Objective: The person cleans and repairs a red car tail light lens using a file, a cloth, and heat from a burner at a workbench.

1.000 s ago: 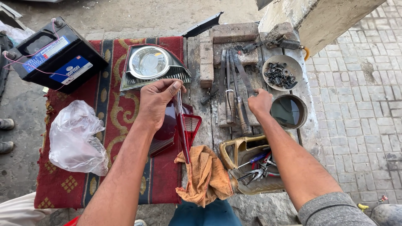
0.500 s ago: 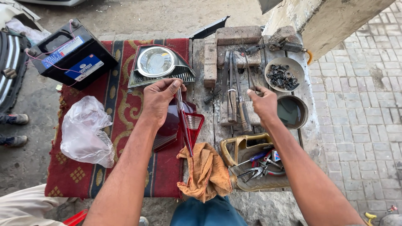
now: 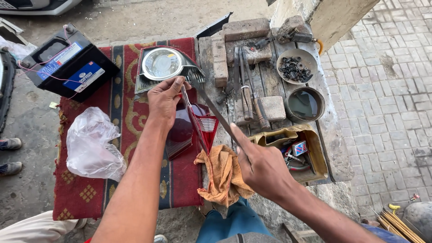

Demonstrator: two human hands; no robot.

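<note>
Holding blade in clenched right hand | left hand gripped red lens | risk: blade might slip, cracking lens or cutting fingers

On the rug the battery sits upper left, the plastic bag below it, the headlamp at top centre. Right of the rug, two bowls lie above the open tin.

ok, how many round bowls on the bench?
2. One bowl of dark metal bits near the far right corner; one bowl of dark liquid just nearer, beside the open tin of tools. Others may be hidden.
</note>
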